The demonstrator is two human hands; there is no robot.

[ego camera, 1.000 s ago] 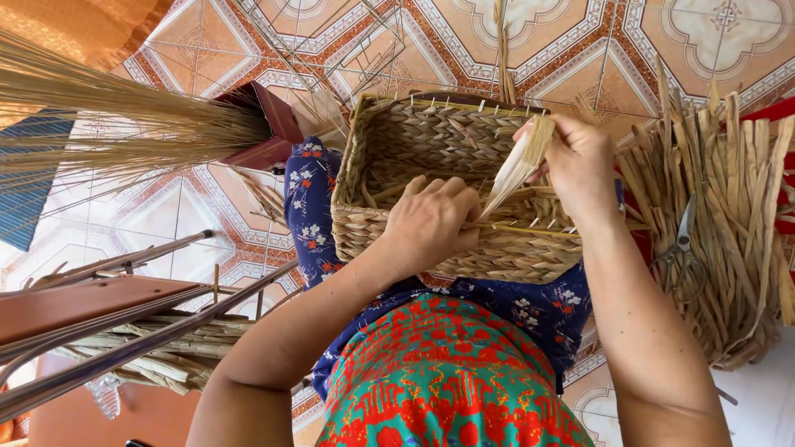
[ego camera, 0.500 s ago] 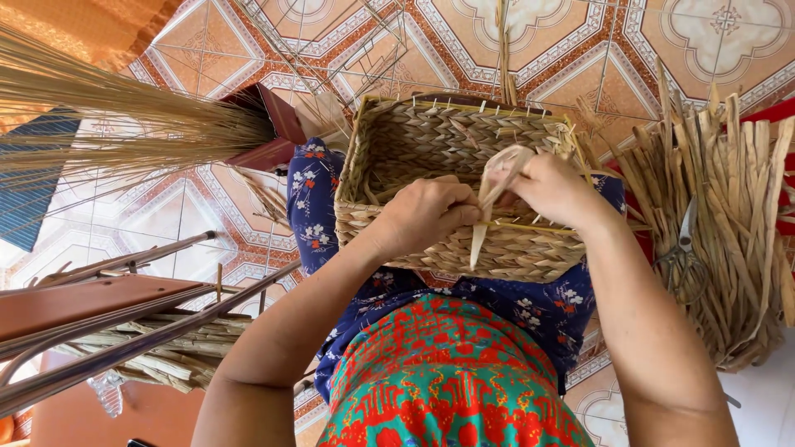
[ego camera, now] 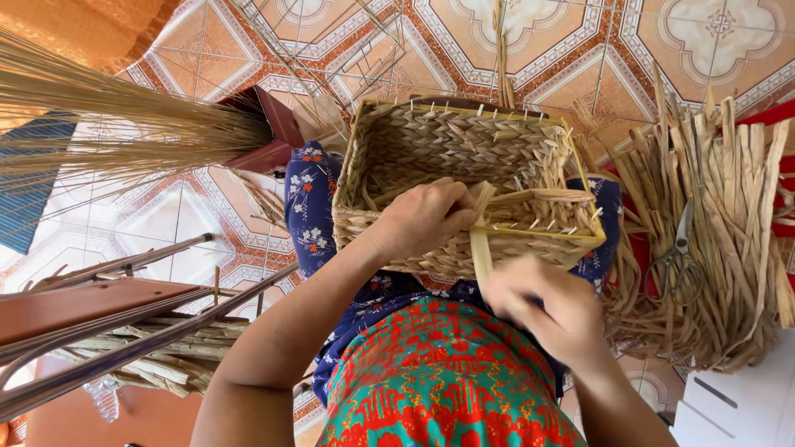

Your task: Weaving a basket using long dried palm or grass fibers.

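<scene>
woven basket under left hand, right hand just below rim

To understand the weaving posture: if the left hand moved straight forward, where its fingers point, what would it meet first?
Probably the flat pale straw strip bent over the near rim of the rectangular woven straw basket; the left hand already rests there, fingers nearly touching it.
</scene>
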